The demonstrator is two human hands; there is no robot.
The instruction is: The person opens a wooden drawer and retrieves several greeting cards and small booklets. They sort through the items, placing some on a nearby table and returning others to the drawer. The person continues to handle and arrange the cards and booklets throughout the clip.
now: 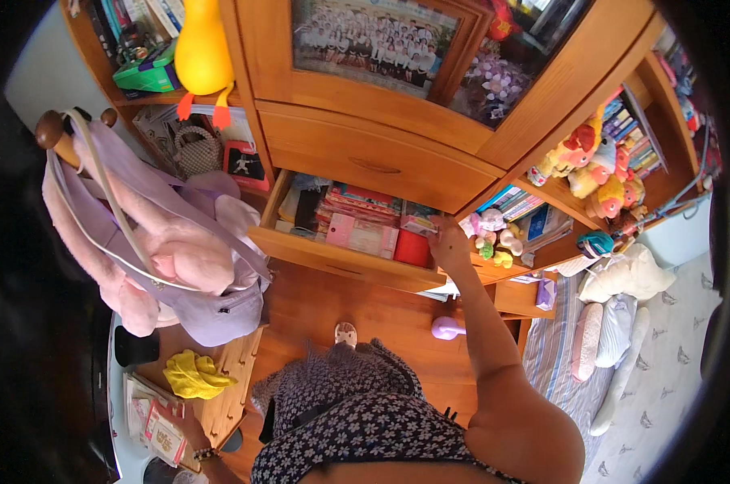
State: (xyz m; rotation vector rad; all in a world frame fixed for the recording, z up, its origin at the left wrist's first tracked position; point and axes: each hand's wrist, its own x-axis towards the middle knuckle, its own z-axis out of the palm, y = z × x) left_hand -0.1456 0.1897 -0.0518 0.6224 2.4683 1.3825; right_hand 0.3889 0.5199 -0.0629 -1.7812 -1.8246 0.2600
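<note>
My right hand (448, 245) reaches into the right end of a pulled-out wooden drawer (346, 266). Its fingers are at the end of a small pale box (418, 225); whether they grip it is hidden. Below that box lies a red box (413, 248), with a pink packet (363, 235) to its left. Behind them are stacked red and pink packets (365, 202). At lower left, my left hand (189, 428) touches a pink-edged card packet (165, 435) bearing writing, on a stack of papers (141, 399); its grip is unclear.
A lilac bag (219, 314) with pink plush hangs at left, above a yellow cloth (198, 374) on a wooden surface. Plush toys (601, 169) crowd the right shelves. A purple object (446, 328) sits on the floor. A bed (558, 363) with cushions is at right.
</note>
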